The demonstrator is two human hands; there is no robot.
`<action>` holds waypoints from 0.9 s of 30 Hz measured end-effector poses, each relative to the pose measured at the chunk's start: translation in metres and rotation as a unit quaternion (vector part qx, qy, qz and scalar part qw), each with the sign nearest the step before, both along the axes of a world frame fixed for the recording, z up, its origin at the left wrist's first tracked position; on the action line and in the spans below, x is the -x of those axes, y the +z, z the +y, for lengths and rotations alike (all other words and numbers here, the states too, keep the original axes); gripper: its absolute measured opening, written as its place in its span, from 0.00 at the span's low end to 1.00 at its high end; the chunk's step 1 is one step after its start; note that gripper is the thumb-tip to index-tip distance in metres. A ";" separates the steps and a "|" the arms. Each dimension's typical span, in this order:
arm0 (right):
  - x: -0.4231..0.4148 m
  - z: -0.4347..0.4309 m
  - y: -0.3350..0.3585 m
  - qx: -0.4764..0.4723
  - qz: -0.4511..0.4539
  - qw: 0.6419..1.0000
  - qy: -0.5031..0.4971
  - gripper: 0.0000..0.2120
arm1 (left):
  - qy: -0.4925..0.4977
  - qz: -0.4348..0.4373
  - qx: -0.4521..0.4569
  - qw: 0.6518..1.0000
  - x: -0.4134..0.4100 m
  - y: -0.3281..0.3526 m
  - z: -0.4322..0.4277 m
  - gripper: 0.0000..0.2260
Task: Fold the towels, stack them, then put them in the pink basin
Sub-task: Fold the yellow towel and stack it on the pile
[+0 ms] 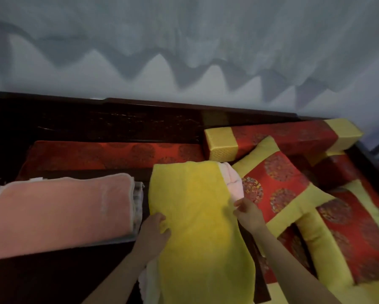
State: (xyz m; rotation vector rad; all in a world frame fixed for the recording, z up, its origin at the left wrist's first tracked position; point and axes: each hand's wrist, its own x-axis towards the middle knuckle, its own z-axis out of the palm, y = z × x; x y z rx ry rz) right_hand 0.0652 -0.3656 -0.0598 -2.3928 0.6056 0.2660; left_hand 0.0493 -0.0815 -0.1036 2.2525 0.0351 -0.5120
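Folding in hand: my left grip point(155, 227) and right grip point(245, 210) each pinch an edge of the yellow towel point(197, 216) stretched between them (folded pink towel point(61, 207) lies beyond the left grip). Next, I judge, edges must meet squarely.

Long towel point(197, 216): bright yellow, plain.
Folded towel point(61, 207): salmon pink with a pale whitish edge.
Small towel point(233, 183): light pink, peeking from behind the yellow one.
Square cushion point(276, 183): red with round floral medallions, yellow border.
Bolster point(280, 137): red, medallion-patterned, yellow-gold ends.
Seat pad point(109, 154): red with darker medallions.
Bench frame point(96, 121): very dark reddish-brown wood.
Wall point(184, 40): pale grey-white.
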 end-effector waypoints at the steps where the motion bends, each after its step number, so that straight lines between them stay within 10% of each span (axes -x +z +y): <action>1: -0.001 -0.012 -0.008 -0.004 0.011 1.000 0.004 0.08 | 0.041 0.017 -0.012 0.999 0.005 -0.006 -0.015 0.19; 12: 0.003 -0.042 -0.052 -0.059 0.116 0.991 0.037 0.10 | 0.346 0.126 0.121 0.922 0.008 -0.014 -0.034 0.17; 15: 0.009 -0.047 -0.048 -0.072 0.120 0.989 0.048 0.15 | 0.313 0.116 0.232 0.914 0.011 0.015 -0.034 0.03; 20: 0.028 -0.063 -0.018 -0.147 0.183 0.965 0.114 0.06 | 0.110 0.157 0.357 0.914 0.050 0.067 0.007 0.15; 24: 0.053 -0.077 0.004 -0.111 0.295 0.914 0.256 0.04 | 0.058 0.213 0.318 0.922 0.085 0.066 0.049 0.16; 27: 0.067 -0.077 -0.006 -0.043 0.177 0.950 0.255 0.15 | 0.134 0.215 0.221 0.942 0.090 0.044 0.050 0.10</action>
